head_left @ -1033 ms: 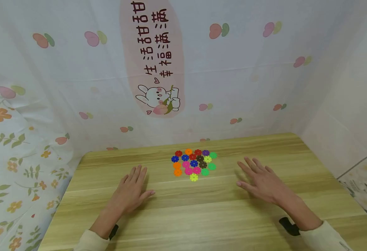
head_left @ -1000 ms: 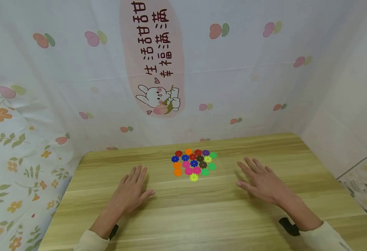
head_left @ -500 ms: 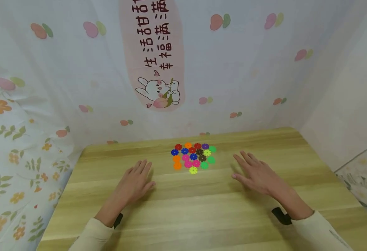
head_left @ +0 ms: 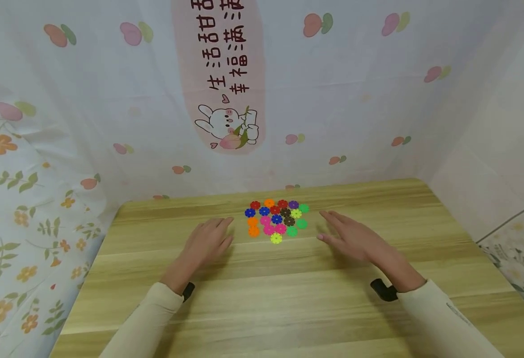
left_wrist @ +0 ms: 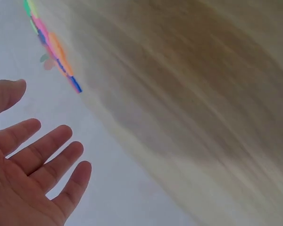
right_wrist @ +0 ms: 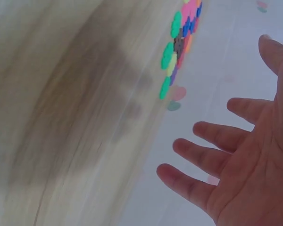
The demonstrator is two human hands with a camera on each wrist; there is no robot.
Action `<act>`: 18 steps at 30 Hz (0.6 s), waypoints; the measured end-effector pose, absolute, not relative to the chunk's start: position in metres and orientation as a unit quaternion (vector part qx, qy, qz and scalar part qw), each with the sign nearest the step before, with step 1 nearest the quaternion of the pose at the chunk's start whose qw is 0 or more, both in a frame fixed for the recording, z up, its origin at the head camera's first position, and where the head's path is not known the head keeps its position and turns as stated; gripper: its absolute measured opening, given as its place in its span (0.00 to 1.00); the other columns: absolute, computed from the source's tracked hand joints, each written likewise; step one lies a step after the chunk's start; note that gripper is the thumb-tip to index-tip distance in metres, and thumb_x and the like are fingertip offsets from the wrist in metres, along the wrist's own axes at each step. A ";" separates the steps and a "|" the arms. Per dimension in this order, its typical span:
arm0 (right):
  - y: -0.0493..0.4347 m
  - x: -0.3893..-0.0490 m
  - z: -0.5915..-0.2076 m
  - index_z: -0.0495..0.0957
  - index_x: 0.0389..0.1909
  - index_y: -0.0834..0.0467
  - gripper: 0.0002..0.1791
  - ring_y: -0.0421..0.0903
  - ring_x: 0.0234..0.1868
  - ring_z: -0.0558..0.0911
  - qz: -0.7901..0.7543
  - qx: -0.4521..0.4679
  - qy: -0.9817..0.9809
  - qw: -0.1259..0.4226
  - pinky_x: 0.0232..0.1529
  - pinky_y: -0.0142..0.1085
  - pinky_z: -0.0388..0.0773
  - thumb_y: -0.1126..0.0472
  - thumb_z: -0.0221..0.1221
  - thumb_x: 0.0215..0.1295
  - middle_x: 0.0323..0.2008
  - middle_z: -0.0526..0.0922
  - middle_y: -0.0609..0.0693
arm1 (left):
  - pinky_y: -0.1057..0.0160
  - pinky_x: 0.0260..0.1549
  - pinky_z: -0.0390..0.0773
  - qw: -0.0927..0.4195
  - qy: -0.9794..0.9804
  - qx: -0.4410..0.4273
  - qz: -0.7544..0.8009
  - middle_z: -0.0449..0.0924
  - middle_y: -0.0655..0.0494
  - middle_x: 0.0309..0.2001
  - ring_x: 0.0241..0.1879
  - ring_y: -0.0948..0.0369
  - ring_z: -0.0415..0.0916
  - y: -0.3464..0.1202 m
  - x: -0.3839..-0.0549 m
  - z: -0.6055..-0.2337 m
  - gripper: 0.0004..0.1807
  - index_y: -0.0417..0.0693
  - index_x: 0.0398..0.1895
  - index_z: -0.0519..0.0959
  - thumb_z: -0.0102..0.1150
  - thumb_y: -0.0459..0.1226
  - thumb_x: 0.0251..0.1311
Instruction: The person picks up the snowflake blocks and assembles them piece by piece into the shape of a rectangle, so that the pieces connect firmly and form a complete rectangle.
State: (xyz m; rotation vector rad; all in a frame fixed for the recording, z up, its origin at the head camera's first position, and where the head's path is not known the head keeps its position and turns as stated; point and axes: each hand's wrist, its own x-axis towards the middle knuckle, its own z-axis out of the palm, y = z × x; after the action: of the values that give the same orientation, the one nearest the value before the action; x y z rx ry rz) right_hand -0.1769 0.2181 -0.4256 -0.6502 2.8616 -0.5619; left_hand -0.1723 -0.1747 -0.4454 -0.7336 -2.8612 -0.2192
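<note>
Several small notched plastic discs, shaped like flowers, lie flat in a loose cluster at the table's far middle. Among them are a yellow-green disc (head_left: 276,238) at the near side, an orange disc (head_left: 254,231) at the left and a green disc (head_left: 302,223) at the right. My left hand (head_left: 206,243) hovers just left of the cluster, fingers extended and holding nothing. On the other side my right hand (head_left: 351,238) hovers, also with fingers extended and nothing in it. Both wrist views show spread fingers, with the discs (left_wrist: 52,47) beyond the left hand and the discs (right_wrist: 179,44) beyond the right.
The wood-grain table (head_left: 262,298) reaches back to a white printed curtain (head_left: 356,99) with a rabbit picture. A flowered cloth (head_left: 20,223) hangs along the left side. Dark wrist mounts (head_left: 384,290) sit under the sleeves.
Both hands have moved forward and inward, closer to the discs from either side. The head view has tilted slightly down. The discs keep their arrangement.
</note>
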 end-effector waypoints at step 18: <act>0.197 -0.215 -0.437 0.54 0.75 0.56 0.40 0.61 0.59 0.76 -0.270 -0.179 0.939 0.117 0.58 0.60 0.72 0.33 0.41 0.72 0.61 0.74 0.64 | 0.47 0.61 0.71 -0.002 -0.966 -0.151 -0.210 0.76 0.44 0.61 0.61 0.46 0.72 -0.149 -0.202 -0.463 0.26 0.44 0.66 0.70 0.52 0.46 0.70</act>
State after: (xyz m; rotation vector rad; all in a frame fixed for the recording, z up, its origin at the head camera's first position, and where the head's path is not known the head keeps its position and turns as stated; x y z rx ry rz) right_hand -0.2154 0.1973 -0.4374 -0.5228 2.7476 -0.7917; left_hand -0.2022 -0.1494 -0.4635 -0.4733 -3.0382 -0.6594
